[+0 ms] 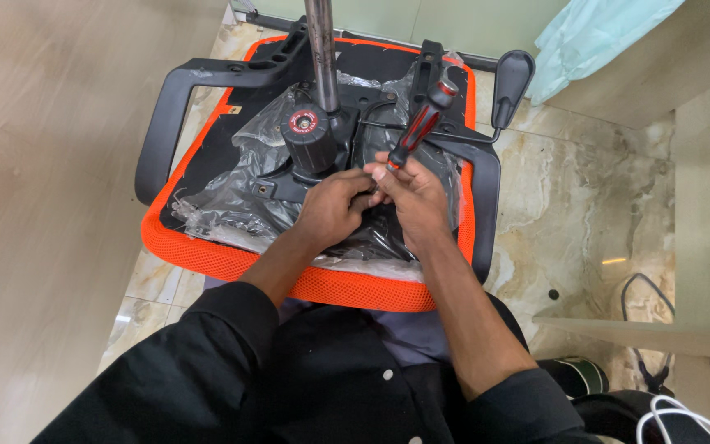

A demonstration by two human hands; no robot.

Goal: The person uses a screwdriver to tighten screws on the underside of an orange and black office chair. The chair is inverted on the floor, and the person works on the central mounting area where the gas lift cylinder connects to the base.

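An upturned office chair seat (232, 256) with orange mesh edging lies across my lap, its black underside partly under crinkled clear plastic wrap (232, 193). A black mechanism with a round knob (307, 131) and a metal gas-lift column (320, 49) rises from its middle. My right hand (417, 201) grips a red-and-black screwdriver (421, 123), handle tilted up and away, tip hidden among my fingers. My left hand (334, 205) is closed beside it, fingers pressed on the seat's underside by the tip; what it pinches is hidden.
Black armrests (158, 123) stick out on the left and right (486, 205) of the seat. A black lever paddle (511, 78) juts at the upper right. Marble floor tiles surround me. White and black cables (659, 403) lie at the lower right, a pale green cloth (585, 41) hangs above.
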